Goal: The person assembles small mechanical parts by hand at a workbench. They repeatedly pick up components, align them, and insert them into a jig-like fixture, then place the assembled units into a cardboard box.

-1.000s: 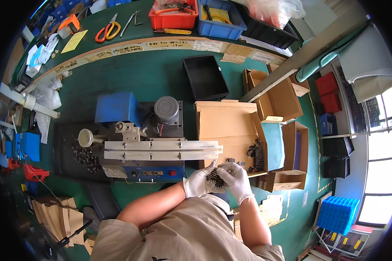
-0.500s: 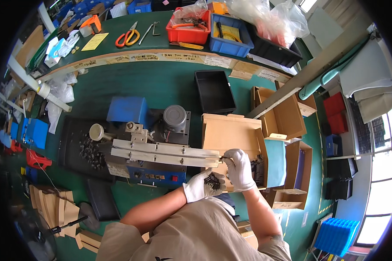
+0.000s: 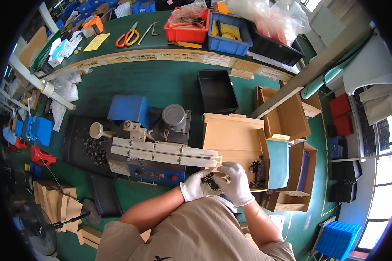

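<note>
My white-gloved left hand (image 3: 195, 187) is closed round a bunch of small black parts with thin metal legs (image 3: 210, 182). Close against that bunch is my gloved right hand (image 3: 237, 186), its thumb and fingers bent together; whatever they may pinch is hidden. Just beyond both hands ends the long pale metal rail (image 3: 165, 152) of a bench machine. This machine has a blue cover (image 3: 128, 108), a round grey motor (image 3: 174, 115) and a blue control panel (image 3: 154, 174). More black parts (image 3: 259, 169) stand in rows inside an open cardboard box (image 3: 233, 135) to the right.
A black tray (image 3: 76, 150) with loose black parts lies left of the machine. Behind the box sits a black bin (image 3: 217, 89). Cardboard boxes (image 3: 287, 113) line the right side. The back shelf carries scissors (image 3: 127, 38), a red bin (image 3: 187, 32) and a blue bin (image 3: 230, 37).
My right hand has come away from the rail's end, down and toward me, to the parts in my left hand. My left hand stays nearly in place.
</note>
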Motion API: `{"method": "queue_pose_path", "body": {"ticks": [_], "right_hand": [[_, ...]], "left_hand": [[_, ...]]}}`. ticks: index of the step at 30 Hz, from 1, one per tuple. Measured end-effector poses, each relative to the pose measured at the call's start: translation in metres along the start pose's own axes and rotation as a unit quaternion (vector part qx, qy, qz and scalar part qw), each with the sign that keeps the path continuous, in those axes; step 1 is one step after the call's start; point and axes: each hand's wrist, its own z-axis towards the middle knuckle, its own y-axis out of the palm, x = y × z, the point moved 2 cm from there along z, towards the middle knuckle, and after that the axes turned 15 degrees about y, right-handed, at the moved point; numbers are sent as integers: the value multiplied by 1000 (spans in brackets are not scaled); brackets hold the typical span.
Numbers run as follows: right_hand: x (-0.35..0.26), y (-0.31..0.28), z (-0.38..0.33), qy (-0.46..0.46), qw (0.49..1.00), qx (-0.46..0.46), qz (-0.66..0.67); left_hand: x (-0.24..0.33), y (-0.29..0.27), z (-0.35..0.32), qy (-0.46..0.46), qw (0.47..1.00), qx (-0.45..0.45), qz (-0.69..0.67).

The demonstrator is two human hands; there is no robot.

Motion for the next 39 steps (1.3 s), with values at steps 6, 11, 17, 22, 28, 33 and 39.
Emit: {"method": "queue_pose_path", "body": {"ticks": [6,11,17,22,28,33,39], "right_hand": [[16,17,-14,46,997,-34,-51],[24,13,-20,122,991,-49,40],[22,-1,-19,144,981,-27,124],[34,-10,-10,222,933,12,283],[15,-32,27,-17,1000,-3,-26],[2,-29,39,-30,997,-49,-56],[2,-11,45,-82,995,-47,-30]], "left_hand": [[-6,-27,16,-22,996,-82,22],[-11,-7,19,-29,996,-80,18],[-15,-18,24,-12,997,-75,34],[-13,-25,25,-16,997,-66,32],[-10,-20,20,3,997,-70,46],[-8,-20,19,34,996,-54,64],[-8,-25,20,40,996,-53,60]]}}
